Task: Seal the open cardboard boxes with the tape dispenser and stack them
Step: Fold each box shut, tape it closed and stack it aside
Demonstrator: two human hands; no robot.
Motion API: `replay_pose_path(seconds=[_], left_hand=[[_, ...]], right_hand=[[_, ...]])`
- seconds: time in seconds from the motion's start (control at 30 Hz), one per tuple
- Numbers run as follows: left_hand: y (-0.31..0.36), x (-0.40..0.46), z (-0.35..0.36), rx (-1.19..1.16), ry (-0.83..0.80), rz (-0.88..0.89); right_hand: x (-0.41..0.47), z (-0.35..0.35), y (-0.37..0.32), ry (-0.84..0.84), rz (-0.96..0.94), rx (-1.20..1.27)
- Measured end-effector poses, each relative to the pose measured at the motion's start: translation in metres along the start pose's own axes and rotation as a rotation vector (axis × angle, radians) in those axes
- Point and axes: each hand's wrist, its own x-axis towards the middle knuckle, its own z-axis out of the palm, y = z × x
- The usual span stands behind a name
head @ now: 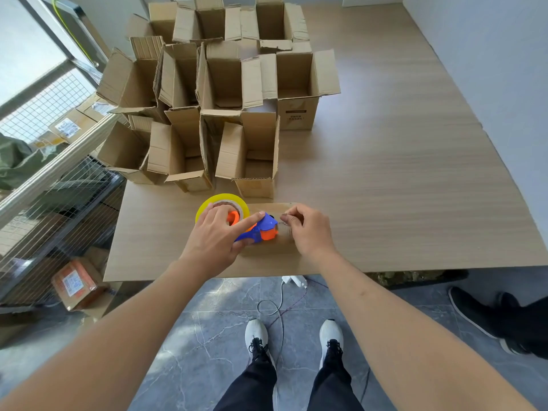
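— While the left hand grips the tape dispenser on the near box, what's the right hand pinching?
— Tape end, I think. Pull it taut, along the seam.

Both bare forearms reach forward from the bottom corners and converge toward the centre. The left hand lies palm down, index finger stretched straight out to the right, thumb tucked low beneath, the other fingers spread forward. The right hand sits just beside it, knuckles up, fingers curled inward with thumb and forefinger pinched together at the tip.
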Motion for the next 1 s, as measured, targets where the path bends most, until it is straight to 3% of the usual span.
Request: replay_pose_path(seconds=[0.47, 1.0], left_hand=[[0.001, 0.006, -0.002, 0.018, -0.074, 0.026], [0.005, 0.01, 0.0, 0.022, -0.041, 0.036]], right_hand=[[-0.011, -0.028, 0.005, 0.04, -0.052, -0.06], [-0.005, -0.075, 0.033, -0.029, 0.288, 0.168]])
